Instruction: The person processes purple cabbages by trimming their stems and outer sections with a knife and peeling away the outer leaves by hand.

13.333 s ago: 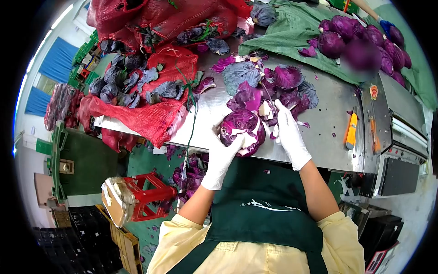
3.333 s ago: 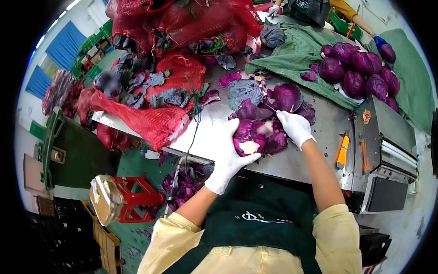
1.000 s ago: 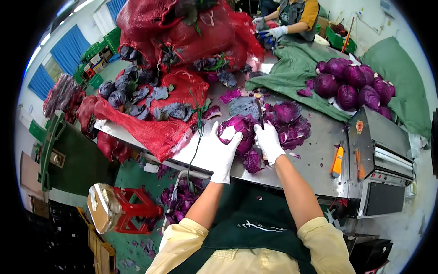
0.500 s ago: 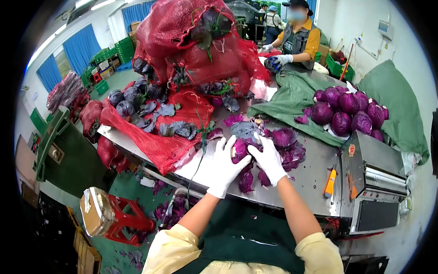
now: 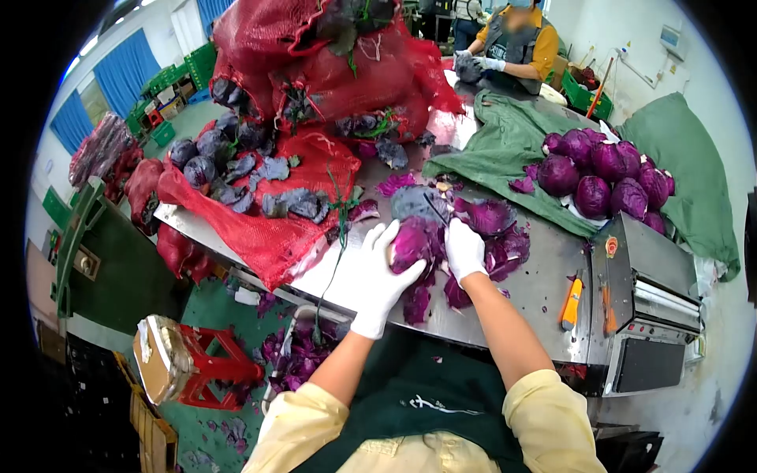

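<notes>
My left hand, in a white glove, is wrapped round the left side of a purple cabbage on the metal table. My gloved right hand is closed on a knife, whose dark blade points up and left above the cabbage. Its handle is hidden in the fingers. Loose purple leaves lie right of and below the cabbage. Behind it is a blue-grey outer leaf.
Red mesh sacks and untrimmed cabbages fill the left. Purple cabbages sit on green cloth. An orange cutter lies beside a sealing machine. A co-worker stands across the table; a stool is lower left.
Half a second ago both hands lay on the cabbage with fingers apart. The right hand is now closed, with the knife blade raised. The co-worker holds a grey-blue cabbage.
</notes>
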`<state>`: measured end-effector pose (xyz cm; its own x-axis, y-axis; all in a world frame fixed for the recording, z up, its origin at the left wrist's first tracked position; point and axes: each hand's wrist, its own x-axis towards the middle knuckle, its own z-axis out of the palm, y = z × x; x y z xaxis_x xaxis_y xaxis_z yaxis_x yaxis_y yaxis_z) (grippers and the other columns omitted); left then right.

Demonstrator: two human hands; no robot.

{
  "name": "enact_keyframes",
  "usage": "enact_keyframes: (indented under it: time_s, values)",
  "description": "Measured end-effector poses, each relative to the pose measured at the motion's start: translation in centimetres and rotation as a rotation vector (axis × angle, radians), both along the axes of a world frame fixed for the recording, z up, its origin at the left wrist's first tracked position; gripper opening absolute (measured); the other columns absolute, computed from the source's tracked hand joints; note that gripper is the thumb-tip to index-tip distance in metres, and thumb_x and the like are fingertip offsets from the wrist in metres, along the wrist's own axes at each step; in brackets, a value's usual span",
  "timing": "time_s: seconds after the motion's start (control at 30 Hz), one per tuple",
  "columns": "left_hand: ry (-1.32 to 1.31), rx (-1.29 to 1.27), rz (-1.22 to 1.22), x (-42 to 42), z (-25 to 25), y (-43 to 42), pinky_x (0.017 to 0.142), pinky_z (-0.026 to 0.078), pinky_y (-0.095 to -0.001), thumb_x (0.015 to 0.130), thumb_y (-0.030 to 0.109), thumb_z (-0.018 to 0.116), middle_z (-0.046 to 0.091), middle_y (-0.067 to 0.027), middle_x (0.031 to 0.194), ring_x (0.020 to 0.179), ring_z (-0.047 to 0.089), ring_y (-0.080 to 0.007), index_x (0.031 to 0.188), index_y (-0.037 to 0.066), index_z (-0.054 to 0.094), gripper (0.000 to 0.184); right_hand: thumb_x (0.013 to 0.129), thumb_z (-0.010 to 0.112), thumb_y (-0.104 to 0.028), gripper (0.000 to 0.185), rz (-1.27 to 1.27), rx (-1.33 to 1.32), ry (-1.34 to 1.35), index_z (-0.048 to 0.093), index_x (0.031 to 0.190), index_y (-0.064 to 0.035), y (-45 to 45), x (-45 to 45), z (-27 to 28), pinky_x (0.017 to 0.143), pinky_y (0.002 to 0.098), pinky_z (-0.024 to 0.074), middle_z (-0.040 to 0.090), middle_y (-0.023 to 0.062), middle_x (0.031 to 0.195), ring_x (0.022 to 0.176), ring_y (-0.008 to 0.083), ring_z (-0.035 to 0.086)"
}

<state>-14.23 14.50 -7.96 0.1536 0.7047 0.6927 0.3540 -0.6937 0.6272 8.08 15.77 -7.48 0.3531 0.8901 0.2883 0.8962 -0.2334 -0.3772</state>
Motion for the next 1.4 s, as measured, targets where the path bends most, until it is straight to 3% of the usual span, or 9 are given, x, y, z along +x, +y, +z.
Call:
enact_keyframes:
  time_s: [0.13, 0.23, 0.37, 0.5, 0.67, 0.8, 1.07, 1.27, 1.4]
  values:
    - [0.036, -0.087, 0.011, -1.1, 1.1, -1.0, 0.115, 0.032, -0.0454, 0.071, 0.028, 0.088, 0.045, -0.0189, 0.143, 0.135, 0.041, -0.0339, 0.153, 0.004, 0.033, 0.101, 0.092, 0.065, -0.039, 0.052, 0.071, -0.070, 0.140, 0.058, 0.137, -0.0120, -2.4, -1.2, 4.4, 0.084, 0.0483, 0.0538, 0.059, 0.0203, 0.125, 0.101, 0.0390, 0.067]
    - [0.021, -0.218, 0.032, -1.5, 0.9, -1.2, 0.115, 0.032, -0.0454, 0.070, 0.033, 0.088, 0.044, -0.0189, 0.139, 0.137, 0.037, -0.0347, 0.155, 0.008, 0.034, 0.103, 0.093, 0.065, -0.042, 0.054, 0.144, 0.159, 0.366, 0.058, 0.138, -0.0135, -4.3, -2.8, 5.0, 0.098, 0.0446, 0.0483, 0.061, 0.0210, 0.122, 0.115, 0.0365, 0.061]
    - [0.035, -0.238, 0.072, -0.9, 1.0, -1.1, 0.115, 0.032, -0.0463, 0.068, 0.036, 0.089, 0.040, -0.0212, 0.141, 0.138, 0.034, -0.0368, 0.153, 0.010, 0.039, 0.102, 0.091, 0.068, -0.042, 0.064, 0.311, -0.029, 0.602, 0.051, 0.145, -0.0106, -6.4, -5.5, 4.9, 0.105, 0.0385, 0.0456, 0.058, 0.0193, 0.137, 0.125, 0.0309, 0.059]
    - [0.063, -0.158, 0.094, -0.2, 1.3, -1.0, 0.116, 0.031, -0.0472, 0.067, 0.036, 0.090, 0.039, -0.0242, 0.147, 0.139, 0.038, -0.0387, 0.149, 0.006, 0.041, 0.100, 0.095, 0.063, -0.040, 0.053, 0.381, -0.006, 0.914, 0.058, 0.136, -0.0067, -5.3, -4.7, 2.4, 0.098, 0.0450, 0.0481, 0.065, 0.0187, 0.126, 0.113, 0.0356, 0.065]
    - [-0.018, -0.139, 0.026, 0.7, 1.5, -1.2, 0.116, 0.032, -0.0453, 0.067, 0.026, 0.091, 0.045, -0.0202, 0.146, 0.136, 0.042, -0.0355, 0.148, 0.004, 0.042, 0.097, 0.100, 0.054, -0.034, 0.038, 0.223, 0.050, 0.421, 0.066, 0.115, -0.0002, -5.2, -5.4, 2.7, 0.080, 0.0493, 0.0531, 0.069, 0.0261, 0.104, 0.096, 0.0427, 0.067]
    - [-0.007, -0.163, 0.035, 1.4, 1.5, -1.3, 0.114, 0.035, -0.0441, 0.066, 0.024, 0.091, 0.047, -0.0178, 0.142, 0.134, 0.044, -0.0346, 0.149, 0.006, 0.042, 0.098, 0.100, 0.053, -0.027, 0.029, 0.204, 0.220, 0.143, 0.065, 0.101, -0.0010, -4.0, -5.0, 0.0, 0.070, 0.0499, 0.0556, 0.070, 0.0217, 0.085, 0.076, 0.0413, 0.069]
    - [-0.032, -0.016, -0.103, -1.2, -0.5, -0.7, 0.116, 0.035, -0.0422, 0.068, 0.022, 0.090, 0.043, -0.0202, 0.147, 0.136, 0.045, -0.0312, 0.149, 0.001, 0.040, 0.098, 0.100, 0.045, -0.026, 0.032, 0.075, 0.090, 0.080, 0.064, 0.090, -0.0017, -1.9, -3.3, -1.9, 0.076, 0.0533, 0.0555, 0.070, 0.0248, 0.087, 0.081, 0.0441, 0.069]
    - [-0.359, -0.517, -0.296, -5.0, -0.3, -1.7, 0.115, 0.037, -0.0417, 0.078, 0.015, 0.083, 0.031, -0.0188, 0.158, 0.139, 0.042, -0.0293, 0.159, 0.005, 0.021, 0.102, 0.096, 0.049, -0.031, 0.038, 0.001, 0.022, 0.628, 0.067, 0.091, 0.0021, -3.0, -3.5, -0.4, 0.081, 0.0542, 0.0497, 0.068, 0.0286, 0.089, 0.090, 0.0466, 0.066]
    - [-0.366, -0.576, -0.307, -5.7, 0.9, -2.9, 0.116, 0.037, -0.0414, 0.081, 0.016, 0.079, 0.034, -0.0169, 0.155, 0.139, 0.043, -0.0283, 0.159, 0.006, 0.020, 0.099, 0.099, 0.050, -0.029, 0.034, 0.094, 0.142, 0.625, 0.065, 0.096, 0.0018, -5.3, -4.1, 1.7, 0.079, 0.0536, 0.0496, 0.068, 0.0280, 0.089, 0.088, 0.0466, 0.066]
